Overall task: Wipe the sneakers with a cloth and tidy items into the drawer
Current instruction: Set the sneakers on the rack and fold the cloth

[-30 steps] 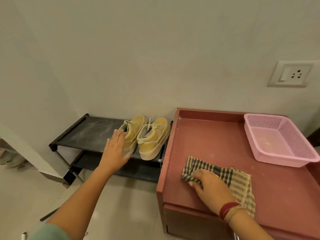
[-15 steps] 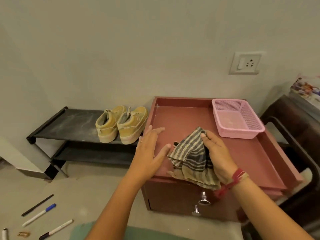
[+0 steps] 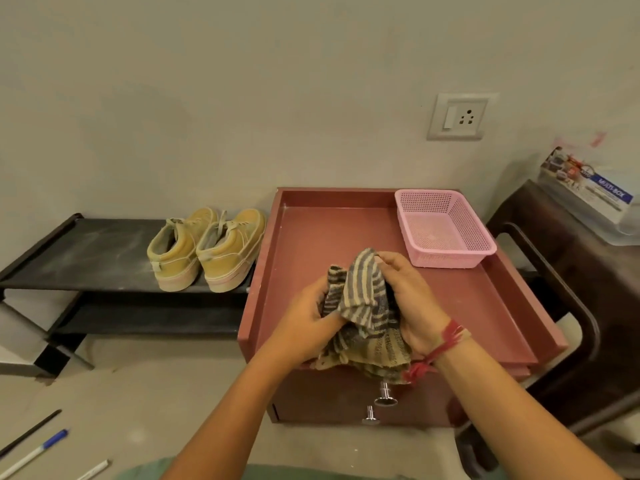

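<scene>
I've got the striped cloth (image 3: 363, 306) bunched between both hands, over the front edge of the red cabinet (image 3: 311, 237), its lower folds hanging past the rim. My left hand (image 3: 308, 317) grips the left side, fingers curled into the fabric. My right hand (image 3: 412, 303) wraps the right side, fingertips pinching the top fold. The yellow sneakers (image 3: 204, 251) sit side by side on the black rack (image 3: 86, 251), just left of the cabinet, heels toward me. A pink basket (image 3: 446, 230) stands at the cabinet's back right corner. Two metal knobs (image 3: 384, 396) show below the cloth, and pens (image 3: 34, 448) lie on the floor, lower left.
</scene>
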`<state>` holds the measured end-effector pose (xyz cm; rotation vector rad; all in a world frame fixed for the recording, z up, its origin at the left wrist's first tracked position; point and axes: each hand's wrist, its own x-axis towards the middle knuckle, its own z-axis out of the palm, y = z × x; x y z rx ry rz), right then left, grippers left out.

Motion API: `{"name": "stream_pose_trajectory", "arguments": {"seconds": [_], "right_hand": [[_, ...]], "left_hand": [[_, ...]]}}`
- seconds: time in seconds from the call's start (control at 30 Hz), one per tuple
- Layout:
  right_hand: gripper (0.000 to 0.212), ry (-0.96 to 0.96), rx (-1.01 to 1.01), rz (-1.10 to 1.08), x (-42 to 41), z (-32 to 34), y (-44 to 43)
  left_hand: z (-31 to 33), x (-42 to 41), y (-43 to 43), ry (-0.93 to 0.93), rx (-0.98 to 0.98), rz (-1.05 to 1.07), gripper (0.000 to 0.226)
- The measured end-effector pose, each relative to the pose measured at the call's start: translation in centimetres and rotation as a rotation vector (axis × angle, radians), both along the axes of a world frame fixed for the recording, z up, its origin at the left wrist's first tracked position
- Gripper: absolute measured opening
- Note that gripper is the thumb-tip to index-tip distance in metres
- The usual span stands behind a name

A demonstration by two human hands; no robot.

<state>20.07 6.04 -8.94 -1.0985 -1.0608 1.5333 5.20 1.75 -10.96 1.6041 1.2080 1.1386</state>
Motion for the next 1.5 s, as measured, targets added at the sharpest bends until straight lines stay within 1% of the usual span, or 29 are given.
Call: {"name": "stream_pose_trajectory", "arguments": {"seconds": [0.03,0.07,0.1,0.13,0.17,0.23,0.27,0.3,0.33,0.4,0.47,0.53,0.6,0.7,0.77,0.8,0.83,0.9,0.97,1.07,1.1,1.17,1.2,1.23,1.3,1.33,1.4,1.43,1.5], "right_hand": [[0.004,-0.132,0.058,-0.119,-0.1,-0.5,0.2],[0.005,-0.244,0.151,-0.231,-0.1,-0.7,0.2],[0.007,-0.299,0.248,-0.297,-0.1,-0.8,0.1],[0.006,-0.293,0.323,-0.295,-0.3,-0.8,-0.1],[0.008,-0.241,0.362,-0.234,-0.6,-0.6,-0.7],[0.019,-0.183,0.374,-0.05,-1.5,-0.5,-1.8],[0.022,-0.214,0.386,0.001,-1.9,-0.8,-2.2],[0.021,-0.264,0.399,-0.003,-2.2,-1.2,-2.4],[0.016,-0.291,0.397,-0.051,-2.4,-1.6,-2.3],[0.009,-0.223,0.319,-0.169,-2.5,-1.4,-2.0],[0.014,-0.147,0.283,-0.26,-2.2,-1.0,-1.6],[0.015,-0.096,0.291,-0.293,-1.8,-0.6,-1.5],[0.014,-0.049,0.268,-0.23,-1.9,-0.5,-2.0],[0.017,-0.003,0.208,-0.027,-2.7,-0.3,-2.9],[0.021,0.051,0.161,0.038,-3.1,-0.4,-3.1],[0.024,0.078,0.13,0.049,-3.0,-0.3,-3.0],[0.026,0.096,0.105,0.058,-2.8,-0.1,-3.0],[0.029,0.091,0.106,0.088,-2.2,0.2,-2.9],[0.03,0.033,0.148,0.123,-1.8,0.5,-3.0],[0.02,-0.046,0.163,0.093,-1.7,0.2,-3.2],[0.015,-0.057,0.148,0.075,-1.8,0.1,-3.3],[0.015,-0.041,0.091,0.072,-1.7,0.1,-3.3],[0.017,0.002,0.051,0.078,-1.5,0.3,-3.1],[0.02,0.064,0.012,0.089,-1.2,0.5,-2.8],[0.022,0.166,-0.046,0.124,-0.7,1.0,-2.4],[0.023,0.181,-0.06,0.145,-0.6,1.1,-2.4],[0.026,0.18,-0.076,0.177,-0.8,1.1,-2.6],[0.03,0.191,-0.085,0.188,-0.9,0.9,-2.8],[0.037,0.235,-0.105,0.206,-1.0,0.7,-3.1]], "left_hand": [[-0.1,0.1,0.1,-0.039,-0.009,0.035,0.031],[-0.2,0.2,0.1,-0.065,-0.017,0.076,0.03],[-0.2,0.3,0.2,-0.07,-0.018,0.118,0.028],[-0.2,0.3,0.1,-0.052,-0.009,0.163,0.026],[-0.3,0.3,0.0,-0.021,0.007,0.205,0.023],[-0.3,0.3,-0.2,0.061,0.063,0.273,0.017],[-0.4,0.2,-0.3,0.098,0.092,0.297,0.015],[-0.4,0.2,-0.4,0.119,0.109,0.31,0.013],[-0.2,0.3,-0.5,0.121,0.111,0.315,0.017],[-0.4,0.2,-0.6,0.108,0.11,0.334,0.03],[-0.6,0.0,-0.6,0.068,0.119,0.405,0.033],[-0.8,-0.2,-0.5,0.004,0.111,0.482,0.04],[-0.7,-0.2,-0.5,-0.056,0.096,0.516,0.045],[-0.1,0.3,-0.4,-0.101,0.062,0.472,0.035],[0.5,0.6,-0.6,-0.104,0.001,0.443,0.037],[0.9,0.7,-0.6,-0.168,-0.056,0.399,0.04],[1.1,0.7,-0.7,-0.281,-0.139,0.334,0.042],[2.0,0.3,-0.9,-0.456,-0.263,0.215,0.038],[2.2,-0.2,-0.8,-0.431,-0.243,0.16,0.028],[1.3,-0.6,-0.5,-0.335,-0.163,0.226,0.02],[0.8,-0.8,-0.3,-0.267,-0.11,0.275,0.019],[0.1,-1.3,0.2,-0.034,-0.001,0.439,0.019],[0.0,-1.6,0.4,0.052,0.026,0.528,0.024],[-0.1,-1.9,0.6,0.077,0.012,0.574,0.033],[0.2,-1.9,0.7,-0.055,-0.106,0.491,0.052],[0.3,-1.7,0.7,-0.135,-0.15,0.426,0.058],[0.2,-1.0,0.7,-0.224,-0.15,0.372,0.059],[0.2,-0.8,0.7,-0.204,-0.119,0.402,0.059],[0.2,-0.7,0.9,-0.066,-0.061,0.503,0.063]]}}
